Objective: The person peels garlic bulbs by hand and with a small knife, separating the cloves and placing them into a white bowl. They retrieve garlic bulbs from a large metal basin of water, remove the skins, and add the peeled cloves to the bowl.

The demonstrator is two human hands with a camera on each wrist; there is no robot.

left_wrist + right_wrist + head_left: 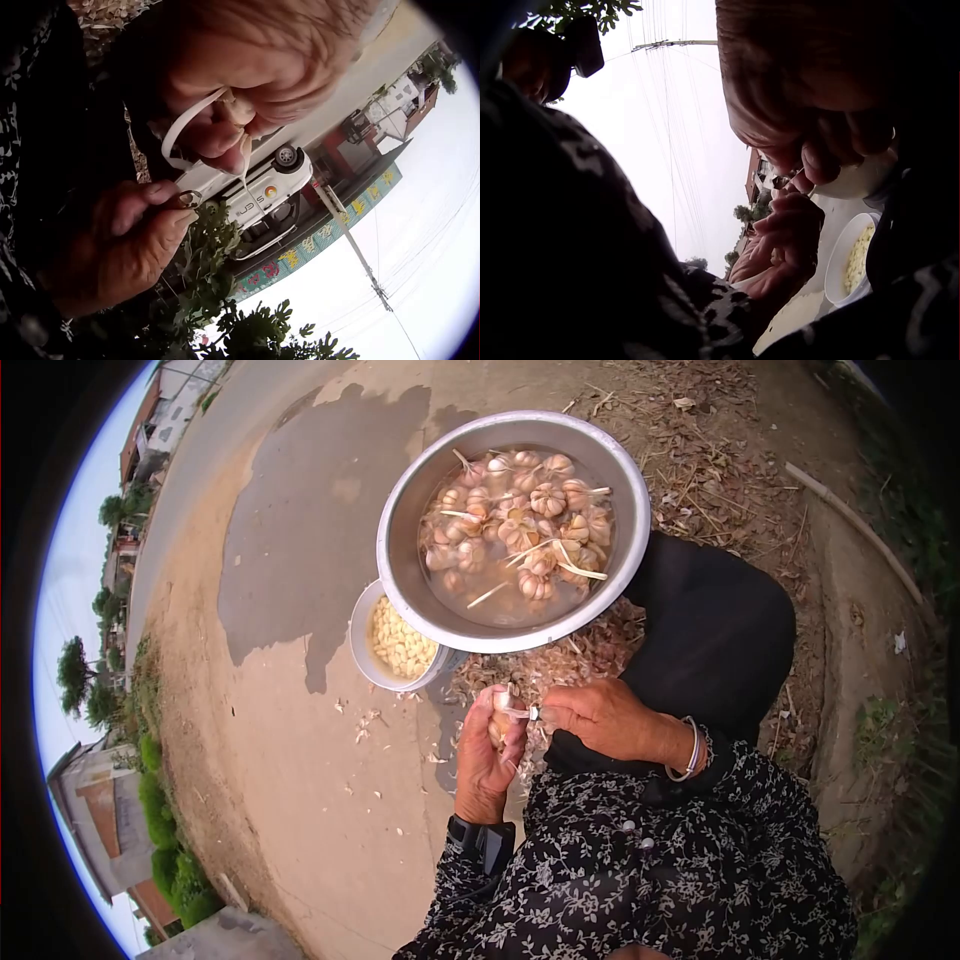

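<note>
In the head view the left hand (484,760) holds a garlic bulb (501,728), its fingers curled round it. Close on its right, the right hand (605,718) pinches a small metal tool (535,713) at the bulb's stem. The left wrist view has the left hand (262,67) gripping the garlic (237,109), a pale strip of skin (178,135) hanging from it; below, the right hand (135,251) pinches the tool (189,199). The right wrist view shows the right hand (810,90) above the left hand (784,240), both dim.
A large metal basin (385,550) of garlic bulbs in cloudy water stands ahead. Left of it, partly under its rim, is a white bucket (360,645) with peeled cloves (401,644). Garlic skins (585,660) litter the ground before the knees, and a stick (860,530) lies far right.
</note>
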